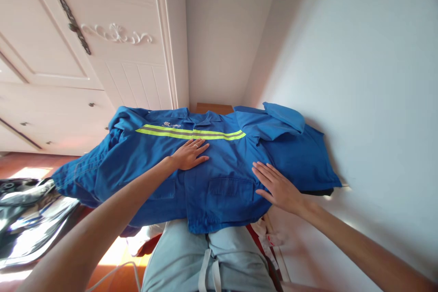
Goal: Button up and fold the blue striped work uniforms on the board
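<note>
A blue work jacket (153,159) lies spread out, front side up, its collar away from me and its hem against my legs. A yellow and grey reflective stripe (178,133) crosses its chest, with a small white logo above. My left hand (190,153) rests flat on the middle of the front, just below the stripe, fingers spread, a ring on one finger. My right hand (278,188) lies with fingers stretched out at the jacket's right side, above the pocket flap (231,189). One sleeve (78,175) hangs off to the left; the other (270,123) is bunched at the upper right.
A white cabinet (133,73) with ornate handles stands at the left and a pale wall (369,100) at the right. Blue cloth (304,159) extends beyond the jacket's right side. Shiny dark bags (34,219) lie at lower left. A pale cable (118,267) crosses the floor.
</note>
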The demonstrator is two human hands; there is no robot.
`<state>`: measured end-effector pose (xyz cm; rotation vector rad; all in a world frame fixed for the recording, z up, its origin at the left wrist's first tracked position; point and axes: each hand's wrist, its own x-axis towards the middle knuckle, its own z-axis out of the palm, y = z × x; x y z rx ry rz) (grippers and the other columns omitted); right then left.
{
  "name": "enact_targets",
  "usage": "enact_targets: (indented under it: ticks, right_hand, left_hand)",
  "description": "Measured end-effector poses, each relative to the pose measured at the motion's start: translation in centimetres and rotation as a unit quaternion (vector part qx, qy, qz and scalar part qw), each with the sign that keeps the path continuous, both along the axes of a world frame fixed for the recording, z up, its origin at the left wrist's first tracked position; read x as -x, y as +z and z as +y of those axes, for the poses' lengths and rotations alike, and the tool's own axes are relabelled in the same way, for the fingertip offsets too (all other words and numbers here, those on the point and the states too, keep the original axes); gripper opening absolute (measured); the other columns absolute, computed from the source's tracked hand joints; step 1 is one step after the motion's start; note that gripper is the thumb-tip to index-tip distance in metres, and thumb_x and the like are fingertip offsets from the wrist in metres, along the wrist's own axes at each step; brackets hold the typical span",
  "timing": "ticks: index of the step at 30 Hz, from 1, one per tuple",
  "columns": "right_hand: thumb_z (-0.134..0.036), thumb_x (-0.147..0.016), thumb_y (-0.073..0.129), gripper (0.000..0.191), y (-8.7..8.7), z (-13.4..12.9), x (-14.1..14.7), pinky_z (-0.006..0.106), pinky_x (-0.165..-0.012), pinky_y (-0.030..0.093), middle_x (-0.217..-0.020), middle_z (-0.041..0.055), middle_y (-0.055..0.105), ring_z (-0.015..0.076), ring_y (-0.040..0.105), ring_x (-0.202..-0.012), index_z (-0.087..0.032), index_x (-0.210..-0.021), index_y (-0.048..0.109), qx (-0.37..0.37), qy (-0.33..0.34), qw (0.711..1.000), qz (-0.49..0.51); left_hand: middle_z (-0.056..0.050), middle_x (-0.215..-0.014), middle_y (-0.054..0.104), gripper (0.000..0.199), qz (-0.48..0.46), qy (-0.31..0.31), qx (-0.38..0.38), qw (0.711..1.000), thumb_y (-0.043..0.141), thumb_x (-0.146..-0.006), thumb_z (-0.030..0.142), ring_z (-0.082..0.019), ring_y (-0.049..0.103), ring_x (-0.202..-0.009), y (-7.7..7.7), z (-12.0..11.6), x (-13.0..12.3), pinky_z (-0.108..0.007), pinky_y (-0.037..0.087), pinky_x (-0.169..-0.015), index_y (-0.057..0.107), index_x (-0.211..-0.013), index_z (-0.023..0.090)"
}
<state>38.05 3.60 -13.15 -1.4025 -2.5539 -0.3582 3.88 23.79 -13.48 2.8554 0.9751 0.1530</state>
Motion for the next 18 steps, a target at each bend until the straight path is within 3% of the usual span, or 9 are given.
enact_targets:
  ticks: [3,6,9,11,13,15,18]
  right_hand:
    - [-0.037,-0.097,0.048,0.068,-1.6,-3.0,-0.8,0.051,-0.11,0.045,-0.152,0.0102,0.043,0.0289,0.045,-0.138,-0.032,-0.158,0.019,-0.042,-0.119,0.977,0.17]
    - [-0.045,-0.094,0.052,0.058,-3.3,-5.1,-2.8,0.052,-0.098,0.054,-0.14,0.0139,0.056,0.0314,0.059,-0.123,-0.03,-0.148,0.039,-0.064,-0.255,0.893,0.364]
    - [-0.049,-0.088,0.06,0.054,-3.2,-5.2,-5.1,0.049,-0.096,0.055,-0.128,0.0155,0.063,0.0295,0.063,-0.116,-0.022,-0.134,0.053,-0.052,-0.289,0.814,0.501]
    - [-0.049,-0.083,0.067,0.053,-1.6,-4.1,-6.5,0.048,-0.101,0.052,-0.124,0.0152,0.065,0.0281,0.064,-0.115,-0.02,-0.127,0.056,-0.049,-0.286,0.772,0.566]
    - [-0.045,-0.079,0.073,0.052,0.8,-2.2,-7.9,0.047,-0.103,0.05,-0.121,0.0131,0.066,0.0263,0.065,-0.113,-0.02,-0.122,0.058,-0.048,-0.28,0.72,0.633]
    - [-0.037,-0.075,0.078,0.048,3.4,0.1,-9.3,0.044,-0.1,0.053,-0.116,0.0104,0.068,0.0243,0.067,-0.108,-0.021,-0.115,0.059,-0.028,-0.276,0.655,0.703]
    - [-0.023,-0.075,0.078,0.031,6.8,4.3,-11.6,0.036,-0.085,0.061,-0.099,0.0081,0.069,0.0214,0.07,-0.095,-0.02,-0.098,0.058,0.055,-0.282,0.542,0.79]
  left_hand:
    - [-0.012,-0.162,0.023,0.074,-0.002,0.003,0.004,1.0,0.024,-0.097,0.065,-0.027,0.017,-0.151,0.0,-0.2,0.0,-0.043,0.008,-0.122,0.032,-0.154,0.02]
    - [-0.014,-0.162,0.024,0.075,0.01,0.01,0.014,1.0,0.023,-0.097,0.066,-0.029,0.02,-0.15,0.8,-0.2,-0.3,-0.044,0.012,-0.121,0.034,-0.153,0.018]
    - [-0.016,-0.153,0.043,0.075,0.047,0.032,0.036,0.998,0.023,-0.095,0.068,-0.032,0.04,-0.14,2.8,0.0,-1.6,-0.046,0.029,-0.115,0.05,-0.144,0.019]
    - [-0.018,-0.135,0.061,0.072,0.075,0.057,0.034,0.995,0.024,-0.095,0.068,-0.036,0.056,-0.125,4.3,0.1,-3.4,-0.049,0.04,-0.105,0.064,-0.128,0.018]
    - [-0.019,-0.122,0.067,0.066,0.063,0.066,0.003,0.996,0.028,-0.096,0.063,-0.037,0.062,-0.116,5.3,0.0,-6.0,-0.05,0.045,-0.098,0.069,-0.118,0.016]
    - [-0.02,-0.129,0.064,0.06,0.01,0.034,-0.031,0.999,0.032,-0.098,0.057,-0.036,0.058,-0.122,5.6,0.1,-9.0,-0.049,0.044,-0.101,0.064,-0.124,0.014]
    - [-0.019,-0.151,0.043,0.062,-0.058,-0.04,-0.03,0.997,0.037,-0.099,0.055,-0.032,0.037,-0.143,4.6,0.4,-13.5,-0.047,0.033,-0.114,0.046,-0.145,0.013]
